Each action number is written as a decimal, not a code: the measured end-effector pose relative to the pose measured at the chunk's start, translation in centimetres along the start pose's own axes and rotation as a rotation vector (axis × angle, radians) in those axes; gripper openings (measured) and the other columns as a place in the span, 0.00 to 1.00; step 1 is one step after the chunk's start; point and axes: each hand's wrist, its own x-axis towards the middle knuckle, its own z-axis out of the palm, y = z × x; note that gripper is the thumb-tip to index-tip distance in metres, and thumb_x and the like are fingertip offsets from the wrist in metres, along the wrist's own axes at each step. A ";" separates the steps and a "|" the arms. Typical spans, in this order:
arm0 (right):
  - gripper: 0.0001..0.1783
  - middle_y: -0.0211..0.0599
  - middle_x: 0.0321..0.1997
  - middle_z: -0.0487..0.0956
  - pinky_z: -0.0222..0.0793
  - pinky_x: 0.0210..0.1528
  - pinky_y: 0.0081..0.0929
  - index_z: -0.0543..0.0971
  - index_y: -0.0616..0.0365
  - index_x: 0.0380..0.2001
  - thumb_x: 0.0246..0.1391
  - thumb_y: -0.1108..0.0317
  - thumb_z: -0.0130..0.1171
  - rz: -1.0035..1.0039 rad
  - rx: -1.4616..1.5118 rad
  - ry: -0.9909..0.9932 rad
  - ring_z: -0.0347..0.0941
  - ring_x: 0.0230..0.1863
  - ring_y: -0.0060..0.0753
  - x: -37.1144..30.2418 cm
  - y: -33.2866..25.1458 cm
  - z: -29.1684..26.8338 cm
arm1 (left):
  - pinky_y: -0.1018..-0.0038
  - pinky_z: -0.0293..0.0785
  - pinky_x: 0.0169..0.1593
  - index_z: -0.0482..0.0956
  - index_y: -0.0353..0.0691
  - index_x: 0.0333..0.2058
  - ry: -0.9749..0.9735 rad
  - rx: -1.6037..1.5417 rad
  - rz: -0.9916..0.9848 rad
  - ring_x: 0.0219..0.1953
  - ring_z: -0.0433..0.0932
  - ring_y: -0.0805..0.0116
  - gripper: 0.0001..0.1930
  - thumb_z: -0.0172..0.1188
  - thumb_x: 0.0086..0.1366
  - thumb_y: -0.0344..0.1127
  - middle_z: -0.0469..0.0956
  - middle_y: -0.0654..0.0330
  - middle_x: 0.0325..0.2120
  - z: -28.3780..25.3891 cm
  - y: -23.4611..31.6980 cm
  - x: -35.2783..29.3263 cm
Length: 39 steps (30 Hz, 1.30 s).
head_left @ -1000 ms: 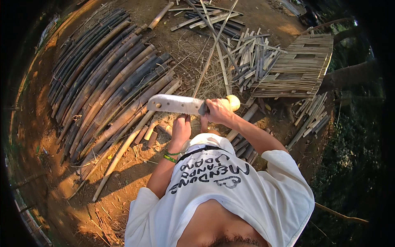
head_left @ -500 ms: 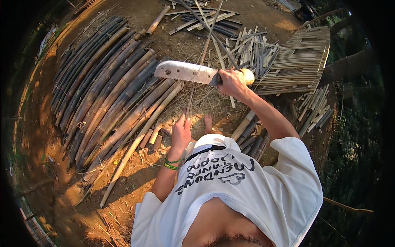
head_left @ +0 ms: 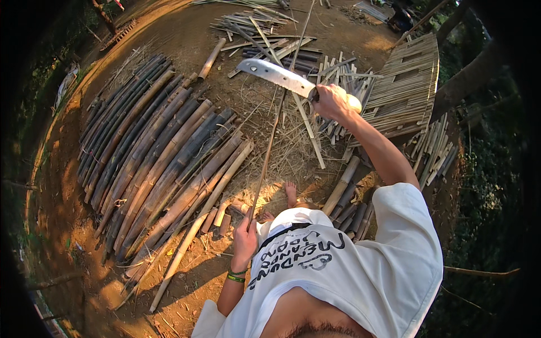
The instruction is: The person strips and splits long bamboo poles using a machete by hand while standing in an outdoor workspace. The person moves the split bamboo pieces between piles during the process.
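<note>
My left hand (head_left: 244, 243) is closed round the near end of a long, thin bamboo strip (head_left: 268, 160), low beside my white shirt. The strip slants up and away from me to the top of the view. Out at arm's length, my right hand (head_left: 332, 103) grips a machete (head_left: 277, 75) by its pale, rounded wooden handle. Its broad metal blade, with several holes, points left and crosses over the strip. Whether blade and strip touch, I cannot tell.
A large stack of bamboo poles (head_left: 163, 146) lies on the left. Split slats (head_left: 262, 25) are scattered at the far side, near a slatted bamboo panel (head_left: 407, 84) on the right. Short bamboo pieces (head_left: 345, 188) lie by my bare feet, with dry shavings (head_left: 282, 141) beyond.
My left hand has drawn back toward my body with the bamboo strip. My right hand and the machete have moved slightly farther away and to the right, the blade now tilting more.
</note>
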 end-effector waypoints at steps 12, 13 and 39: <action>0.15 0.44 0.25 0.81 0.78 0.33 0.41 0.80 0.63 0.30 0.38 0.67 0.65 -0.401 -0.037 -0.017 0.82 0.29 0.46 -4.0 -4.8 -1.1 | 0.69 0.62 0.26 0.77 0.28 0.44 -0.101 0.038 -0.077 0.21 0.62 0.71 0.13 0.55 0.71 0.36 0.70 0.53 0.19 -0.8 0.6 2.3; 0.13 0.45 0.24 0.81 0.78 0.33 0.41 0.80 0.63 0.29 0.39 0.66 0.64 -0.238 -0.039 0.002 0.81 0.28 0.47 -2.8 -4.2 -2.1 | 0.69 0.63 0.26 0.77 0.28 0.48 -0.049 -0.003 -0.106 0.21 0.63 0.72 0.14 0.55 0.71 0.35 0.70 0.52 0.19 -1.0 1.8 1.8; 0.32 0.38 0.31 0.81 0.71 0.36 0.32 0.78 0.60 0.52 0.50 0.48 0.67 0.595 0.736 0.300 0.77 0.31 0.27 2.5 2.9 -2.1 | 0.77 0.63 0.19 0.79 0.32 0.28 -0.211 -0.100 -0.649 0.15 0.67 0.79 0.18 0.60 0.70 0.43 0.70 0.65 0.12 -10.4 -10.8 -10.6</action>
